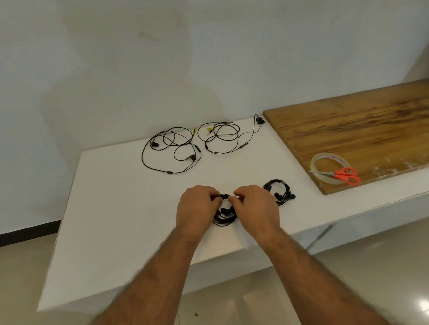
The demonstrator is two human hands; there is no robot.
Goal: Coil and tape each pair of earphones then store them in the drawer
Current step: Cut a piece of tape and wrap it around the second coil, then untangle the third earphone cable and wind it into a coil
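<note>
A plain room in a home, judging by its built-in furniture and finishes. A low white counter (126, 218) runs along a bare, pale painted wall (127, 67), with a dark skirting strip (22, 233) at the far left where wall meets floor. The floor (367, 291) is glossy beige tile, reflecting light at the near right. On the right a wooden board (369, 127) lies on the counter, and a drawer front (387, 217) sits beneath the edge.

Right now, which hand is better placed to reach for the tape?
Probably the right hand: the tape roll lies on the wooden board to its right, while the left hand grips the coiled earphones.
</note>
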